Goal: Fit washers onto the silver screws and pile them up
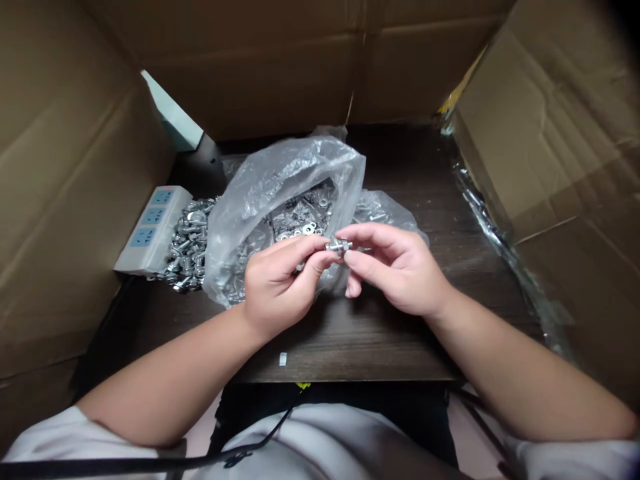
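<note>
A small silver bolt (334, 247) with washers and a nut (347, 246) on it lies level between my two hands, above the front of an open plastic bag. My left hand (283, 273) is closed, its thumb and index finger pinching the bolt at the left end. Around the nut end, my right hand (395, 267) has its thumb below and index finger above, with the other fingers loosely curled. Inside the clear plastic bag (287, 167) are many loose washers (309, 229). The bolt's head is partly hidden by my left fingertips.
Left of the bag, a pile of bolts (189, 250) spills from a white tipped container (153, 230) with blue labels. Another clear bag (387, 207) with metal parts lies behind my right hand. Cardboard walls (280, 73) enclose the dark wooden table (360, 347).
</note>
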A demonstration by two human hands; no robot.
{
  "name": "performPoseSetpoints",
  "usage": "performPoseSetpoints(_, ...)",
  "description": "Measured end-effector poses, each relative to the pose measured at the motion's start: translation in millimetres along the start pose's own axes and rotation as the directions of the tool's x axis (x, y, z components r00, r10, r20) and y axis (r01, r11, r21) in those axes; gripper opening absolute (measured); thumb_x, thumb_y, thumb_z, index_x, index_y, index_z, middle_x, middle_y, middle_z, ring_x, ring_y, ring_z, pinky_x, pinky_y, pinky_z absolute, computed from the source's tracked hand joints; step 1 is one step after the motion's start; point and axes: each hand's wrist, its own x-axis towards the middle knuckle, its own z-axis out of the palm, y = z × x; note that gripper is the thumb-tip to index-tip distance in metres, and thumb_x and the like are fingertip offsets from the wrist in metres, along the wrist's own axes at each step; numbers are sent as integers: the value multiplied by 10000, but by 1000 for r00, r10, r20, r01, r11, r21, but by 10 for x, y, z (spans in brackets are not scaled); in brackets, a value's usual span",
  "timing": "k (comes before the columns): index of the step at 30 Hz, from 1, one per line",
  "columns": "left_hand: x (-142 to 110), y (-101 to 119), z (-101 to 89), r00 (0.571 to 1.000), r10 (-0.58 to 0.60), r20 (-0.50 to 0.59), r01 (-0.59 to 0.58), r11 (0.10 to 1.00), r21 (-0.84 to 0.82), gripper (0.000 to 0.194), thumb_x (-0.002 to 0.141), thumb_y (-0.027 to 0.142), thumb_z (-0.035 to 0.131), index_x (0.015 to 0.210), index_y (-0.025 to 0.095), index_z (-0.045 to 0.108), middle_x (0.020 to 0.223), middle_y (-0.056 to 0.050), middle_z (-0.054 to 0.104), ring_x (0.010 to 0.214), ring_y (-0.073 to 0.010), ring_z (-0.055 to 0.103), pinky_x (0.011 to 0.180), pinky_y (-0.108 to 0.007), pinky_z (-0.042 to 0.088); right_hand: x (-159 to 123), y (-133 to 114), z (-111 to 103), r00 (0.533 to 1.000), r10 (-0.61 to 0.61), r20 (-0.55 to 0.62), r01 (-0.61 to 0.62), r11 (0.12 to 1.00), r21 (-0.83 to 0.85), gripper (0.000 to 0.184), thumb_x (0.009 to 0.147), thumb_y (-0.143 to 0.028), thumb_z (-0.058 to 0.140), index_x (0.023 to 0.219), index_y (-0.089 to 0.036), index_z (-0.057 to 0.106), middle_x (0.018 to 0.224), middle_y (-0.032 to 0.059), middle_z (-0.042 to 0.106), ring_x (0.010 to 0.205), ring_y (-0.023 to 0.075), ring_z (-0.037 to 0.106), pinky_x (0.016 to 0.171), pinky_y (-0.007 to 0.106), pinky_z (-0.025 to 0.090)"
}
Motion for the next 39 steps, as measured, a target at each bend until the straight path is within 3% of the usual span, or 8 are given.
performPoseSetpoints(6,-9,5,13,999,-34,40,33,999,41,77,856,199,641,887,210,710,717,-14,689,607,-108,614,593,-223,497,20,-42,-11,999,41,-21,-42,996,-75,238,865,-368,660,898,-132,653,655,-4,620,494,113,619,506,240,520)
performPoseSetpoints(10,-5,-16,31,998,22,52,-24,999,39,71,844,174,650,881,194,707,691,-3,679,601,-95,607,596,-202,491,43,-10,-24,990,142,23,-141,989,-46,418,893,-507,569,712,-132,594,593,4,594,474,115,618,465,217,494)
performPoseSetpoints(15,-7,-15,44,999,7,52,-8,1000,14,78,850,165,643,886,188,708,697,-1,687,596,-90,611,593,-197,486,50,22,-26,986,166,-1,-166,983,84,381,901,-532,541,903,-157,606,725,7,622,490,114,645,464,215,508)
performPoseSetpoints(19,-11,-12,33,998,-49,46,48,999,8,74,858,198,643,890,209,709,727,-11,699,640,-116,640,615,-230,499,22,-14,-19,995,99,-26,-96,990,100,341,865,-437,638,1112,-209,581,772,-14,629,524,117,653,515,237,540)
performPoseSetpoints(22,-14,-16,28,998,-48,47,49,999,-8,86,858,191,641,910,212,707,745,-12,703,656,-118,646,621,-231,502,4,-20,-11,999,37,-14,-36,997,65,375,824,-370,697,1146,-208,591,821,-7,642,552,119,653,567,270,569)
performPoseSetpoints(30,-13,-18,37,1000,5,26,-5,1000,19,74,838,162,659,886,194,705,729,-6,702,622,-100,632,602,-204,496,18,13,-4,999,27,-31,-26,999,42,255,812,-287,717,1003,-128,660,637,-17,644,504,124,638,535,268,570)
performPoseSetpoints(35,-1,-16,31,998,30,46,-30,999,-12,75,845,168,651,889,192,707,714,-9,698,607,-96,623,588,-199,488,23,-22,-18,1000,22,-21,-22,1000,-19,260,833,-367,696,929,-126,683,611,-7,643,500,128,639,518,253,543)
performPoseSetpoints(39,3,3,27,996,49,69,-48,999,-13,67,845,173,649,874,186,709,697,-10,690,595,-91,612,590,-197,485,24,-44,-30,999,50,20,-48,994,-101,374,856,-466,642,700,-126,634,510,-11,589,464,123,618,481,223,496)
